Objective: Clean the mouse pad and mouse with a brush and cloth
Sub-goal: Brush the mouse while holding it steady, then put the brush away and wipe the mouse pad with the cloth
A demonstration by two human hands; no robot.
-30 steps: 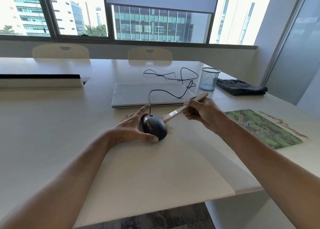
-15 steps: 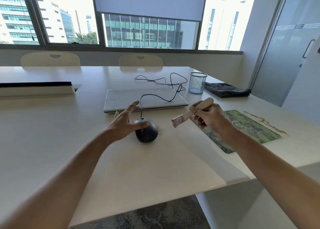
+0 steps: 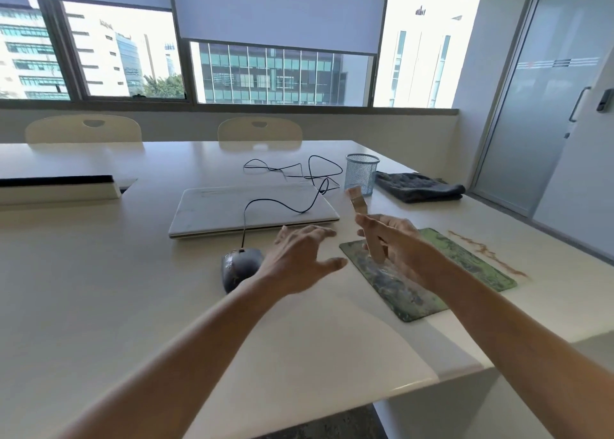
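Dark grey corded mouse (image 3: 241, 267) sits mid-table, just left of the left hand (image 3: 299, 262), whose fingers are spread and hold nothing. Right hand (image 3: 395, 244) pinches the pale wooden flat brush (image 3: 358, 204), bristles up. Green patterned rectangular mouse pad (image 3: 471, 262) lies directly beneath, long axis roughly along the table's right edge, so the right hand is nearer.

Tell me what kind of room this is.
Most likely an office meeting room: a long white table with a closed laptop on it, chairs pushed in along the far side, and a frosted glass door on the right.
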